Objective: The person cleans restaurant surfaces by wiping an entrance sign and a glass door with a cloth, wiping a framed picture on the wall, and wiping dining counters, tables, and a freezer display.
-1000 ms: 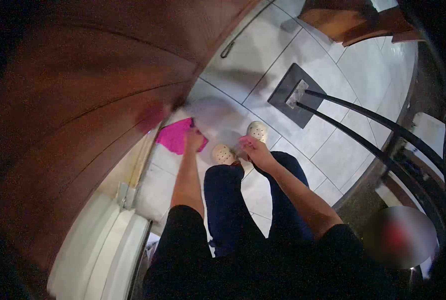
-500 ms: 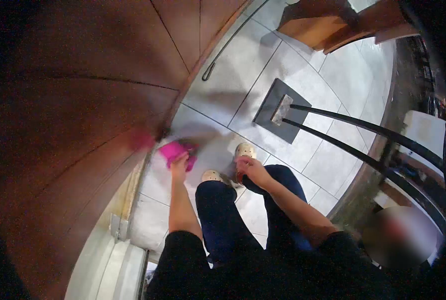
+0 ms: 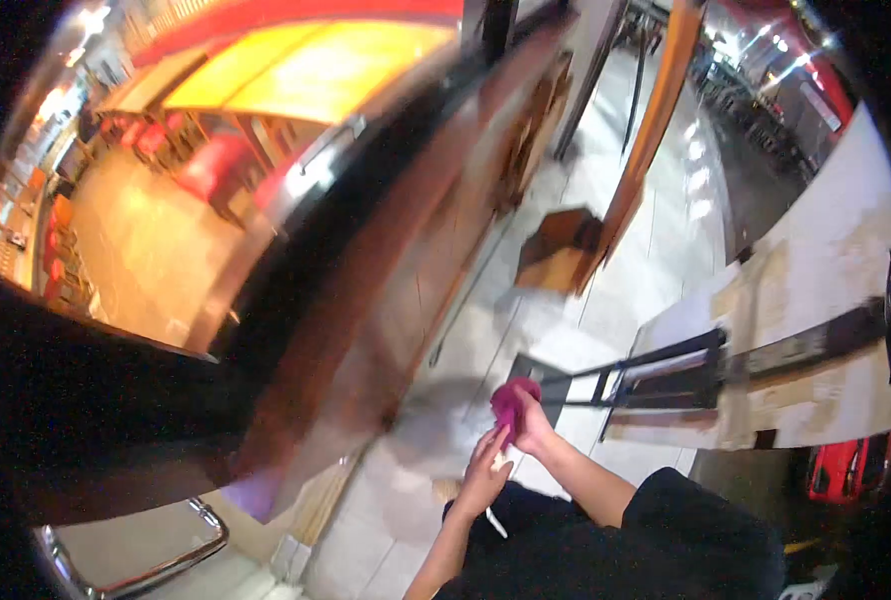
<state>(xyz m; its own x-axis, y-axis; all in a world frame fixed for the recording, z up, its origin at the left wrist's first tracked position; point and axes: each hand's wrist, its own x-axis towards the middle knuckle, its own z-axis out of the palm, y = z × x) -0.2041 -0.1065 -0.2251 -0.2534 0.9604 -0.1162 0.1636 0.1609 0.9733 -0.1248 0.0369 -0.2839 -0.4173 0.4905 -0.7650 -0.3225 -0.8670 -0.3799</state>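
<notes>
A magenta cloth [image 3: 514, 402] is bunched up between my two hands, in front of my body. My right hand [image 3: 534, 428] is closed around its upper part. My left hand [image 3: 480, 474] is closed at the cloth's lower end, close to the right palm. Something small and pale shows by the left fingers, too blurred to name. A thin white strip [image 3: 496, 522] lies against my dark clothing below that hand.
A brown wooden counter front [image 3: 366, 330] rises on my left, with a lit room of red chairs behind it. To the right stands a sign board [image 3: 826, 330] on black legs with a dark base. A wooden post [image 3: 626, 200] stands ahead on pale floor tiles [image 3: 386, 500].
My view has lifted from the floor towards the counter and the room. The cloth, held low by my left hand alone, has come to both hands, and my right hand has joined it.
</notes>
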